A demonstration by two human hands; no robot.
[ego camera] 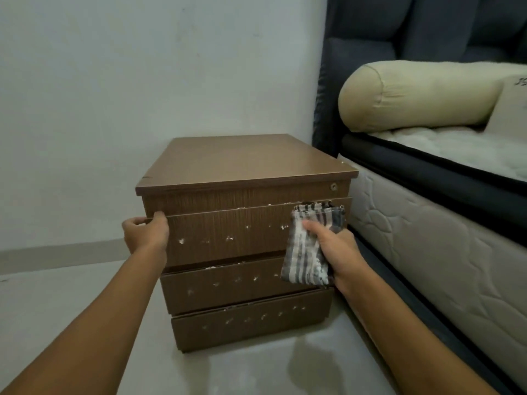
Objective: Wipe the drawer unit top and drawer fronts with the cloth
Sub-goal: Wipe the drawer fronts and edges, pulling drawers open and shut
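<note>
A brown wooden drawer unit [242,163] stands on the floor in front of me, with three drawer fronts stacked below its flat top. White specks dot all three fronts. My left hand [147,233] grips the left edge of the top drawer front [228,232]. My right hand [339,252] holds a grey and white striped cloth [308,246] pressed flat against the right end of the top drawer front, its lower edge hanging over the middle drawer [225,283]. A small round lock [333,186] sits at the upper right under the top.
A bed with a quilted mattress [427,252] stands right beside the unit on the right, with a cream bolster pillow [413,95] and a dark padded headboard [370,38]. A pale wall [142,67] is close behind the unit. The floor [57,295] is pale.
</note>
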